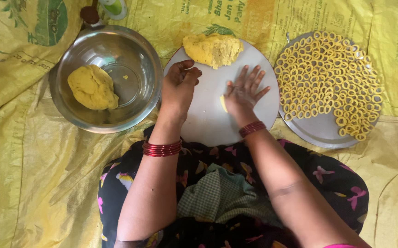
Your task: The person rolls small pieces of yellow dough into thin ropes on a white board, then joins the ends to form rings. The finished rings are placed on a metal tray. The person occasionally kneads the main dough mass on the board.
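Under my right hand [244, 94] lies a small piece of yellow dough [223, 104], pressed on the round white board [208, 119] by my flat palm with fingers spread; only its end peeks out at the thumb side, so I cannot tell its long axis. My left hand [180, 85] hovers just beside it, fingers loosely curled and holding nothing, with bare board toward me and a larger dough lump [213, 49] at the far edge. A steel bowl [130, 69] with another dough ball [93, 87] sits left, a tray [318, 133] of dough rings [327, 73] right, all on yellow sacking [20, 174].
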